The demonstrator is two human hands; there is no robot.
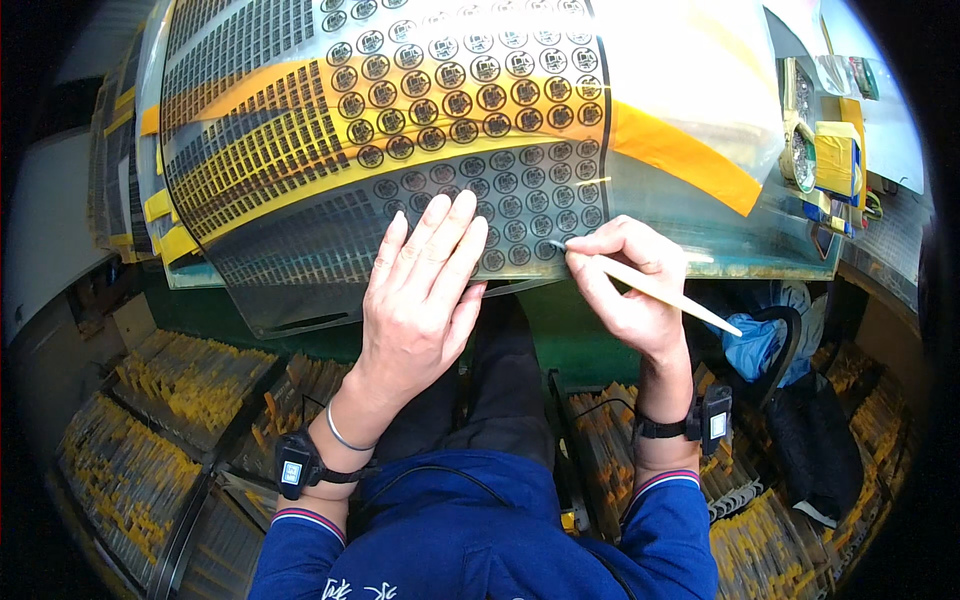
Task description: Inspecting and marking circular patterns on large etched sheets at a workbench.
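Note:
A clear film sheet [465, 130], printed with rows of black round marks and small blocks, lies over the table and hangs past its near edge. My left hand [420, 290] rests flat on its near part, fingers stretched out and side by side, with nothing held. To its right, my right hand [635, 285] pinches a slim brush [690, 304] with a pale tapered handle. The brush's dark tip points left and meets the film, or hovers just over it, beside a round mark in the bottom row. Whether it touches I cannot tell.
An orange strip [685, 155] and yellow bands run under or along the film. The glassy tabletop [720, 258] ends close to me. Racks of filed sheets [190, 385] stand below on both sides. A blue plastic bag [755, 345] hangs at right; a yellow-wrapped block [838, 160] sits at the table's right end.

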